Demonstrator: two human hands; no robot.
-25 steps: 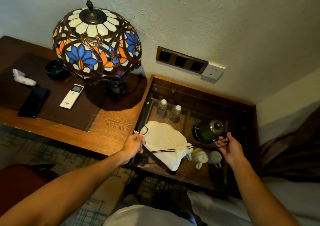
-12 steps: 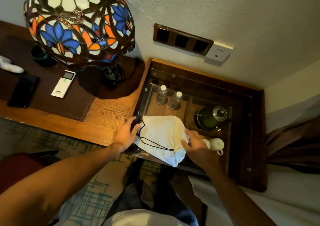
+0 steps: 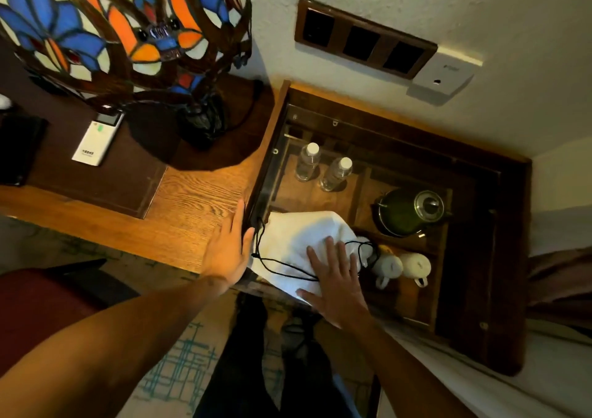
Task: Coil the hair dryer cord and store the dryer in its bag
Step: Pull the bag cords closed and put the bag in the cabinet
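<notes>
R hand (image 3: 336, 278) flat, fingers spread, pressing white bag (image 3: 298, 241); L hand (image 3: 229, 251) open, empty, just beside bag w/ black drawstring (image 3: 282, 262) between hands: press evenly, tuck string in.

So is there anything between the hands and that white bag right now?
Nothing visible. The right hand lies flat on the white bag, over its black drawstring. The left hand rests open at the wooden edge just left of the bag. The white cups sit to the right, out of the way.
</notes>
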